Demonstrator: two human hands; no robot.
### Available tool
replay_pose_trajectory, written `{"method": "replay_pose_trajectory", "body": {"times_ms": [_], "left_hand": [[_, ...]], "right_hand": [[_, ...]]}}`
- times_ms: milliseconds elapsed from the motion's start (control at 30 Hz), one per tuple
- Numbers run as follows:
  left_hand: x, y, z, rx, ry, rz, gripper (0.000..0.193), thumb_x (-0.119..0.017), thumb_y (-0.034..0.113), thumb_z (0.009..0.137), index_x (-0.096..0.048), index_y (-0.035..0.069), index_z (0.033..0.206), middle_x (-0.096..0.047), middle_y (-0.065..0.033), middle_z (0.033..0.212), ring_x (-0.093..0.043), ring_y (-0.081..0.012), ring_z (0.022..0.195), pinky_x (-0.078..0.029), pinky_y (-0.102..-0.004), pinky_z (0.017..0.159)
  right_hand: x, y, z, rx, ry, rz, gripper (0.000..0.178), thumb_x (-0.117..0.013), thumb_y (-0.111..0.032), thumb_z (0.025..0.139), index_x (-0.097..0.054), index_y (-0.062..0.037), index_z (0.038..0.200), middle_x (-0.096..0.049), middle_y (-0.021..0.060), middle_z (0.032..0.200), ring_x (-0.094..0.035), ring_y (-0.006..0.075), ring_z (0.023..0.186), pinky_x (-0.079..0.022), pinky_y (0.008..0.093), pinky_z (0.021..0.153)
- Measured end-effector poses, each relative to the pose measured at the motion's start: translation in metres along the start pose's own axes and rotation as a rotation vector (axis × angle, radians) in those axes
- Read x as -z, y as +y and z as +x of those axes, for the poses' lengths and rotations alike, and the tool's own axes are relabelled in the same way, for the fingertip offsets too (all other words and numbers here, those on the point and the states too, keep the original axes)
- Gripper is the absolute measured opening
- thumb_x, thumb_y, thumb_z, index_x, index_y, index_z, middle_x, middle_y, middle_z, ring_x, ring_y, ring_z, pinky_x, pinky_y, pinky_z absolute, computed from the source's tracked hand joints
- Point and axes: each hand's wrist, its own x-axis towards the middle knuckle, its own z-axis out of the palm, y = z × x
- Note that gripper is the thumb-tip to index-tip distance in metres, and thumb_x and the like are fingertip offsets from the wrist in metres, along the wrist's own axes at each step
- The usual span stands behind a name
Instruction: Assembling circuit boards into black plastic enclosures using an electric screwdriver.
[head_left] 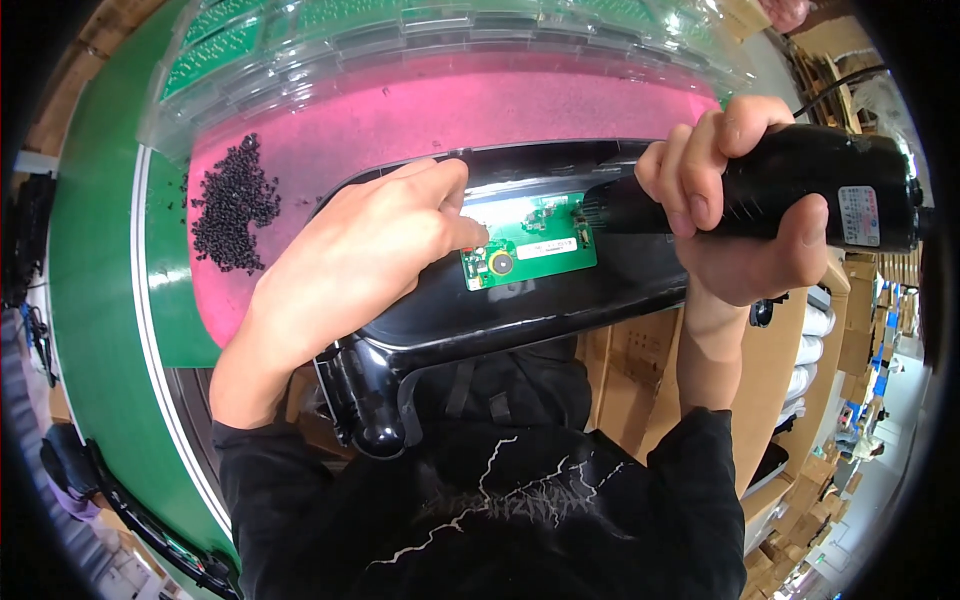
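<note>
A long black plastic housing (640, 275) with a rounded arm at its near left lies in front of me. On it sits a green circuit board (555, 268) with a white label and a small round part. My left hand (355, 245) reaches over the housing's left side, fingers curled and pinched at the board's left edge; what they hold, if anything, is hidden. My right hand (735, 265) is wrapped round a black electric screwdriver (810, 180), held sideways. Its narrow front end points left at the board's right edge; whether the tip touches a screw cannot be seen.
Small black screws (235, 215) are heaped at the left on a pink mat (560, 100). Clear plastic trays (450, 65) with green boards stand along the far side. The green table (100, 250) stretches left. Cardboard boxes (630, 370) stand below and right. A cable runs behind the screwdriver.
</note>
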Motion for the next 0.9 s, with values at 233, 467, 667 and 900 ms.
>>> {"method": "replay_pose_trajectory", "body": {"times_ms": [233, 467, 667, 900], "left_hand": [[0.003, -0.002, 0.0, -0.007, 0.013, 0.048, 0.045, -0.06, -0.013, 0.062, -0.076, 0.006, 0.098, -0.055, -0.0089, 0.082, -0.061, -0.0269, 0.081, -0.048, -0.0401, 0.066], [0.006, -0.005, -0.008, -0.016, 0.031, 0.061, 0.044, -0.06, -0.012, 0.061, -0.075, 0.004, 0.099, -0.055, -0.0105, 0.081, -0.061, -0.0282, 0.08, -0.049, -0.0417, 0.066], [0.01, -0.011, -0.004, -0.14, 0.26, -0.178, 0.023, -0.065, -0.009, 0.074, -0.066, 0.001, 0.095, -0.063, -0.0111, 0.083, -0.066, -0.0305, 0.077, -0.052, -0.0391, 0.064], [0.02, -0.004, -0.005, -0.149, 0.323, -0.463, 0.023, -0.076, -0.004, 0.076, -0.062, -0.002, 0.093, -0.07, -0.0077, 0.083, -0.072, -0.0187, 0.077, -0.059, -0.0278, 0.072]], "right_hand": [[-0.009, 0.002, 0.015, -0.052, -0.016, -0.13, 0.054, -0.059, -0.059, 0.083, -0.046, -0.0071, 0.092, -0.044, -0.0031, 0.058, -0.037, 0.0083, 0.048, -0.032, 0.0265, 0.053], [-0.017, 0.005, 0.01, -0.011, 0.033, -0.09, 0.056, -0.057, -0.059, 0.085, -0.051, -0.0054, 0.1, -0.046, -0.0031, 0.062, -0.039, 0.008, 0.05, -0.032, 0.0259, 0.055], [-0.022, -0.015, 0.011, 0.21, -0.252, 0.274, 0.056, -0.068, -0.059, 0.082, -0.053, -0.0107, 0.107, -0.054, -0.0056, 0.072, -0.049, 0.0065, 0.057, -0.038, 0.0261, 0.064], [-0.06, -0.025, 0.01, 0.381, -0.102, 0.371, 0.05, -0.075, -0.049, 0.074, -0.053, -0.0118, 0.099, -0.055, -0.0076, 0.063, -0.053, 0.0052, 0.052, -0.043, 0.0221, 0.061]]}}
